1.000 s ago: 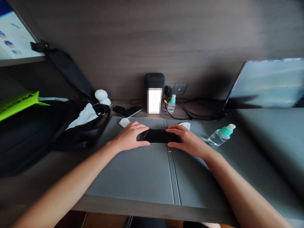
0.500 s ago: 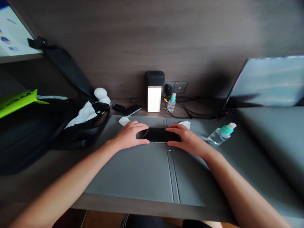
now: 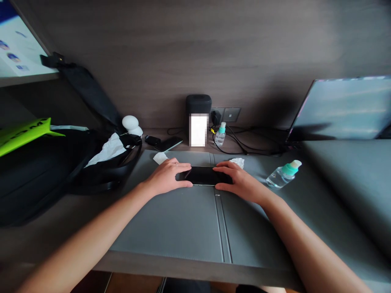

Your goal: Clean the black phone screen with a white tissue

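A black phone (image 3: 203,175) lies flat and sideways on the grey desk mat (image 3: 171,228). My left hand (image 3: 166,177) grips its left end, thumb along the near edge and fingers over the far edge, a ring on one finger. My right hand (image 3: 240,181) holds the right end the same way. Two small white wipes lie just behind the hands, one at the left (image 3: 160,157) and one at the right (image 3: 238,162).
A clear bottle with a teal cap (image 3: 282,174) lies on the mat at the right, a smaller one (image 3: 220,134) stands by the wall sockets and cables. A black speaker (image 3: 198,118), a second phone (image 3: 169,143), a black bag (image 3: 61,167) and a laptop (image 3: 342,110) surround the mat.
Nothing has visibly moved on the desk. Both hands keep their hold on the phone's ends; only the camera view shifts slightly.
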Action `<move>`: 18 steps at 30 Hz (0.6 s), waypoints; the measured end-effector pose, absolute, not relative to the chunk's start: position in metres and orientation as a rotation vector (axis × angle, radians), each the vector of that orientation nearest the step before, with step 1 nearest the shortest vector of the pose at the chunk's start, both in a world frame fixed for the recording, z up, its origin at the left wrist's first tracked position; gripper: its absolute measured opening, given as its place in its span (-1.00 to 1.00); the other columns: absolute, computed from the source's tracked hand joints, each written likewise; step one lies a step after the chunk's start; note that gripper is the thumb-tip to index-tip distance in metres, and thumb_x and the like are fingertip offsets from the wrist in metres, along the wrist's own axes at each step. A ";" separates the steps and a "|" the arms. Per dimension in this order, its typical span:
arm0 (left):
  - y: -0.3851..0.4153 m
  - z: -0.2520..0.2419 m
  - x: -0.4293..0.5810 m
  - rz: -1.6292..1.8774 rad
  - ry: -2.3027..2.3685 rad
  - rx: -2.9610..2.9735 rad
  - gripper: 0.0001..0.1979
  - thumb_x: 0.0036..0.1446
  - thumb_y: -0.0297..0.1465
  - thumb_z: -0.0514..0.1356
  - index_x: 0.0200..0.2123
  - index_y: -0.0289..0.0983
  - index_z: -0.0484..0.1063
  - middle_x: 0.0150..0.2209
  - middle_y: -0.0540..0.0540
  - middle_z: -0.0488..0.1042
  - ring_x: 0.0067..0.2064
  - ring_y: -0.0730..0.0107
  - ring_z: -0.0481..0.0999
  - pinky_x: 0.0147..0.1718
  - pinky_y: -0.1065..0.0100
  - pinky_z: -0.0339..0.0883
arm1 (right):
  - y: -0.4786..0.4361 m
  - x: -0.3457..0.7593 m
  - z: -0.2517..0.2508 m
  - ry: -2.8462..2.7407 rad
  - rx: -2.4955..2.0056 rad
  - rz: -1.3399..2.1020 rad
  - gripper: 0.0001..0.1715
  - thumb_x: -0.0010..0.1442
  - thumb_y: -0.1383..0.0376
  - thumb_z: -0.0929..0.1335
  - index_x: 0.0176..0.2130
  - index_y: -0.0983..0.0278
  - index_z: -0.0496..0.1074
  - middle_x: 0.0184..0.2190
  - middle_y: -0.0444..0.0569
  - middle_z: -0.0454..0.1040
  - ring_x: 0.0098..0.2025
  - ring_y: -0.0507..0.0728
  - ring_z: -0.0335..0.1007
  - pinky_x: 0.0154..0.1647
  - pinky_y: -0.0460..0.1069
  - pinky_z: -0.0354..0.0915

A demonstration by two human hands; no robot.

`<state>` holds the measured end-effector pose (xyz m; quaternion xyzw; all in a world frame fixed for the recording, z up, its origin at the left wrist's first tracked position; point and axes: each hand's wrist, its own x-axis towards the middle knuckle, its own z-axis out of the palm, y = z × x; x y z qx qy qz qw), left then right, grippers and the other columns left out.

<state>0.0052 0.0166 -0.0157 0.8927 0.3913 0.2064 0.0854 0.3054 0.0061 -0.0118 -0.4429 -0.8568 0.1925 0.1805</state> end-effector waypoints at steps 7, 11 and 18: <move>0.016 -0.016 0.005 0.612 1.164 2.652 -0.50 0.12 -0.07 0.31 0.10 -0.07 0.45 0.11 -0.02 0.50 -0.09 0.18 0.48 -0.04 0.08 0.40 | 0.006 0.310 -0.006 -2.437 -1.290 0.539 -0.27 0.15 0.00 0.41 0.23 0.18 0.33 0.20 0.13 0.29 0.20 0.35 0.27 0.22 0.27 0.24; 0.016 -0.015 0.005 0.615 1.167 2.639 -0.51 0.11 -0.09 0.32 0.09 -0.07 0.46 0.11 -0.02 0.50 -0.09 0.18 0.48 -0.04 0.10 0.40 | 0.007 0.311 -0.007 -2.460 -1.291 0.540 -0.28 0.17 -0.01 0.41 0.23 0.22 0.34 0.19 0.14 0.31 0.21 0.34 0.26 0.24 0.25 0.22; 0.016 -0.016 0.005 0.621 1.174 2.651 -0.50 0.10 -0.08 0.33 0.09 -0.12 0.47 0.12 -0.02 0.50 -0.10 0.19 0.48 -0.04 0.11 0.40 | 0.009 0.313 -0.009 -2.426 -1.363 0.522 -0.17 0.10 0.01 0.45 0.26 0.27 0.29 0.19 0.17 0.29 0.22 0.35 0.24 0.26 0.24 0.20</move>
